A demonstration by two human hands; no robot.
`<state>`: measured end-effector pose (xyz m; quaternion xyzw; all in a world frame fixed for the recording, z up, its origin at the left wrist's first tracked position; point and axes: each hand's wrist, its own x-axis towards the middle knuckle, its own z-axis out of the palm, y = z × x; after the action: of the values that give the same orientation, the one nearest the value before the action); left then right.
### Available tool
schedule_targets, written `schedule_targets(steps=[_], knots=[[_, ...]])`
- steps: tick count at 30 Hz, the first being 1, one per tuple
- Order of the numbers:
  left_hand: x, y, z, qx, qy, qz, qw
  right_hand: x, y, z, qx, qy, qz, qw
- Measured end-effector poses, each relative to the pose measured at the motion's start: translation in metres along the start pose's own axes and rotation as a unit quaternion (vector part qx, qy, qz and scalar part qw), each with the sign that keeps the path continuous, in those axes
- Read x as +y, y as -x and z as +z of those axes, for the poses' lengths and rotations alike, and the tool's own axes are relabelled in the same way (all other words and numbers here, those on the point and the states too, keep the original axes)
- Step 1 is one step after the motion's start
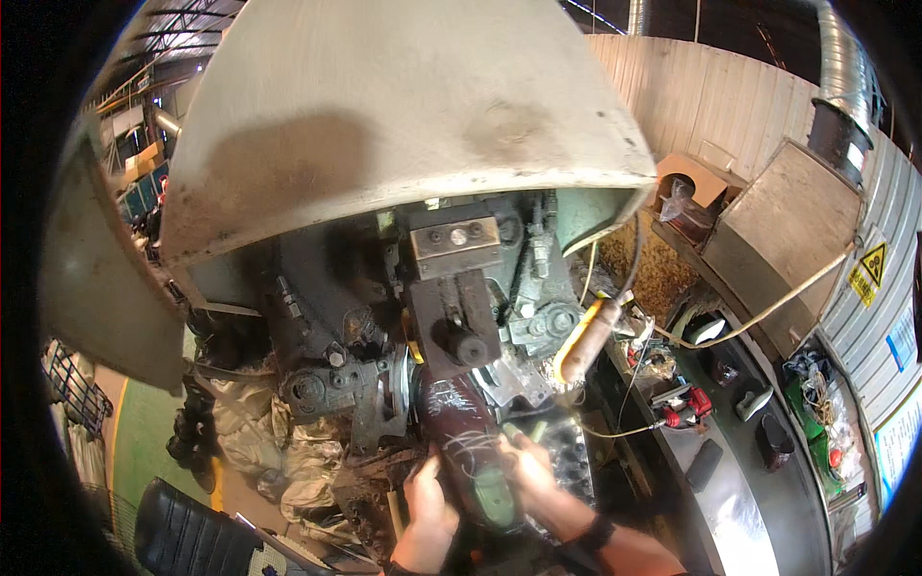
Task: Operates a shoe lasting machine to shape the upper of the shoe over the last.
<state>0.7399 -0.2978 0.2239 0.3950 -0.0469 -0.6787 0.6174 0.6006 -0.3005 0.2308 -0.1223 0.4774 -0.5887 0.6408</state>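
"Head view: what are your hands doing?"

"My left hand (429, 504) and right hand (533, 475) grasp a dark maroon shoe-shaped piece (451, 413) from either side; it has pale streaks and a green patch at its near end."

"Where exactly is it?"

"Between my hands, its far end just below a dark metal block (447, 322) with a round knob. I can't tell whether they touch."

"And around you?"

"A pale, curved metal hood (413, 86) spreads above the block. To the right are a yellow-and-brown cylindrical handle (587, 341), a red hand tool (684, 408) and a long, dark tabletop (744, 509)."
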Motion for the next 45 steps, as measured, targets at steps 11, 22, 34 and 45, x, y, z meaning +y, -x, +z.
schedule_targets(steps=[11,22,34,45], knots=[[-0.075,-0.076,-0.069,-0.009,-0.077,0.253,0.964,0.042,-0.044,-0.029,-0.071,-0.013,-0.069,0.995],[-0.063,-0.054,-0.045,0.044,-0.136,0.199,0.969,0.028,-0.022,-0.022,-0.044,-0.005,-0.039,0.998],[-0.109,-0.052,-0.16,-0.195,-0.519,0.054,0.831,0.025,-0.005,-0.014,-0.05,0.084,-0.06,0.993],[-0.153,-0.017,-0.208,-0.431,-0.575,0.03,0.695,-0.019,0.003,-0.068,-0.058,0.169,-0.067,0.982]])
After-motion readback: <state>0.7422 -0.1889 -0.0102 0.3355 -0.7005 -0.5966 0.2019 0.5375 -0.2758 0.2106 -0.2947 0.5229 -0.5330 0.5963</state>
